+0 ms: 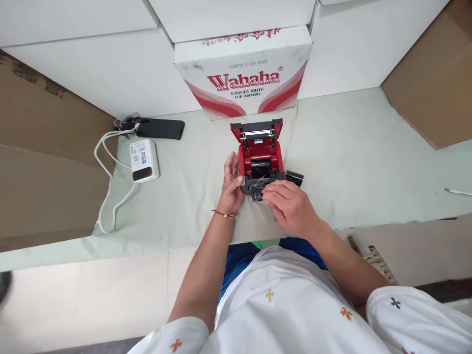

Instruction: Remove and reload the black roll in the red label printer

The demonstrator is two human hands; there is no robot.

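A small red printer (260, 153) with its lid flipped up stands on the pale green cloth (350, 162) in front of me. My left hand (231, 186) rests against the printer's left side, fingers curled on its edge. My right hand (289, 204) pinches a crinkled strip of dark shiny film (258, 188) at the printer's front. A black roll (294, 177) lies just to the right of the printer, touching my right hand's knuckles.
A Wahaha water carton (245, 73) stands behind the printer. At left lie a black phone (160, 129), keys, and a white power bank (143, 160) with a looping white cable. Brown cardboard boxes (44, 157) flank both sides. White walls close the back.
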